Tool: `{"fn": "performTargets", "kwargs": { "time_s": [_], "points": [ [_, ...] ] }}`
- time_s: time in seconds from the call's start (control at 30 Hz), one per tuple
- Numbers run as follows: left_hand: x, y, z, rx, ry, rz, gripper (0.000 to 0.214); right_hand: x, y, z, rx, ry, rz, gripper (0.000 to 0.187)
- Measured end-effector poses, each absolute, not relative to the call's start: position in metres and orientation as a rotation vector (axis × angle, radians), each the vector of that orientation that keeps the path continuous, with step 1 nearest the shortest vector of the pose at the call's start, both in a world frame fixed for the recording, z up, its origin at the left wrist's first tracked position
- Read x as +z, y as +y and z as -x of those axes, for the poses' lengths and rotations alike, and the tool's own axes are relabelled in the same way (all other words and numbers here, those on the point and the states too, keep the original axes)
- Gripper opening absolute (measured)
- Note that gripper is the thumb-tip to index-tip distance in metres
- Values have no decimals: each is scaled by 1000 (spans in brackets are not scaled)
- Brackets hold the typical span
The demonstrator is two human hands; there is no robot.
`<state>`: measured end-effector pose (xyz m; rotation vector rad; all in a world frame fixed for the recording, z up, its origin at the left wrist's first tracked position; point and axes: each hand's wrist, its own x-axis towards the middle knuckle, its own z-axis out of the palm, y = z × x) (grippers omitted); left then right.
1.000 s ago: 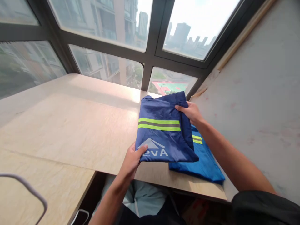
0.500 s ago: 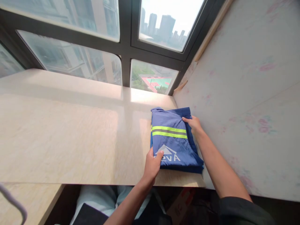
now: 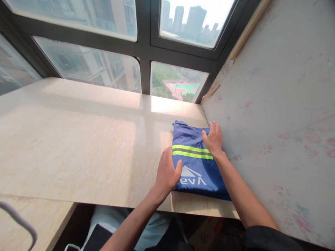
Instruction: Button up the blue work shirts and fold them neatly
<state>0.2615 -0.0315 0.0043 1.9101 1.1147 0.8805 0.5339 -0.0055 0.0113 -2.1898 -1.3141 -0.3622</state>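
Note:
A folded dark blue work garment (image 3: pixel 195 164) with a yellow-green reflective stripe and a white logo lies on the pale wooden table (image 3: pixel 78 150), close to the right wall. My left hand (image 3: pixel 166 170) lies against its left edge with the thumb on the cloth; a ring shows on one finger. My right hand (image 3: pixel 214 138) lies flat on the garment's upper right part, fingers stretched out. A lighter blue edge peeks out under the garment at its lower right.
A pale wall (image 3: pixel 274 115) rises right beside the garment. Dark-framed windows (image 3: pixel 146 52) run behind the table. The table's front edge is near my body. A grey curved wire (image 3: pixel 18 219), like a hanger, shows at the lower left.
The garment went from held above the lighter blue cloth to lying on it by the wall. Both hands let go of their grips and now rest flat on it.

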Motion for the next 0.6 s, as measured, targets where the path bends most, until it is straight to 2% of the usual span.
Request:
{"fn": "performTargets", "kwargs": {
  "time_s": [0.1, 0.2, 0.4, 0.6],
  "points": [
    [6, -27, -275, 734, 964, -2347, 68, 7, 7, -524, -352, -1548, 2161, 60],
    [0, -28, -282, 499, 785, -2593, 76, -12, 16, -522, -197, -1717, 2188, 67],
    [-18, -31, -280, 339, 741, -2634, 80, -52, 21, -527, -39, -1686, 2364, 78],
    [-18, -31, -280, 326, 846, -2555, 89, -55, 21, -529, -36, -1717, 2348, 79]
  ]
}}
